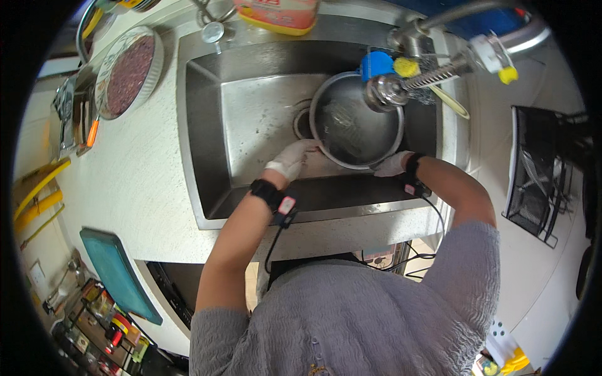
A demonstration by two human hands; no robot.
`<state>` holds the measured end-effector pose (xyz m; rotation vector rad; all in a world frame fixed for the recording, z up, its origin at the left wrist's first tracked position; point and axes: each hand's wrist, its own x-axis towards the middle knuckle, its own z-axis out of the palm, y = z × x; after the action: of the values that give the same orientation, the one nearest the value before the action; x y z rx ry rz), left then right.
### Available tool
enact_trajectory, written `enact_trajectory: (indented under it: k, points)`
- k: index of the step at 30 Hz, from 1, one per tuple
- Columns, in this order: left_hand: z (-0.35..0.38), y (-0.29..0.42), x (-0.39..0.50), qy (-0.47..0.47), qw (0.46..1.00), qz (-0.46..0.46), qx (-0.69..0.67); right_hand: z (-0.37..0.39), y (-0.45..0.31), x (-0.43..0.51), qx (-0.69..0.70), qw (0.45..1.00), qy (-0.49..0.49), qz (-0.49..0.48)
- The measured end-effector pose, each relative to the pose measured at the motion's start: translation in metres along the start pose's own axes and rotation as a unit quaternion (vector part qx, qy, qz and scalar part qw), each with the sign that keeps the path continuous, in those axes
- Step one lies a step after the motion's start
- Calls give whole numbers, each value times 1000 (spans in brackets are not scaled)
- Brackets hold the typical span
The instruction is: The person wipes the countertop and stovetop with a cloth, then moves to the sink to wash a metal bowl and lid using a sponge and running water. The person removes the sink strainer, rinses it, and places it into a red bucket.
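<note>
A round metal bowl [371,148] sits in the right part of the stainless steel sink [263,113], under the spring-neck faucet head [386,93]. Light glints in its bottom, perhaps on water. My left hand [292,157], in a white glove, has its fingertips against the bowl's lower left rim. On the lower right rim, my right hand [391,164], also gloved, grips from outside; its fingers are partly hidden by the bowl. The sink drain [302,123] shows just left of the bowl, which covers part of it.
A blue scrubber [376,66], a yellow scrubber [406,67] and a pale-handled brush [450,102] stand at the sink's right rear. A detergent bottle [277,14] is behind the sink. Left lie a dish of purplish grains [130,75] and a teal cutting board [120,275].
</note>
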<state>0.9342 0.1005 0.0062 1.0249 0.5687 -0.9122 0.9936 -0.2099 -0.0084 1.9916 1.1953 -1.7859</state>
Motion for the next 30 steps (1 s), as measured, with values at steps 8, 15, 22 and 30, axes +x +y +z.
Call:
enact_trajectory:
  k: [8,15,22,30]
  points:
    - [5,-25,69,-8,989,-25,-149,3,17,14,23,998,-59,31]
    - [-25,-20,67,60,989,-33,-134,-1,22,41,-17,995,-96,15]
    - [-32,-14,52,36,993,17,-107,-46,5,-29,128,980,21,151]
    - [-19,-1,5,77,991,6,-109,-87,6,-25,239,915,300,128]
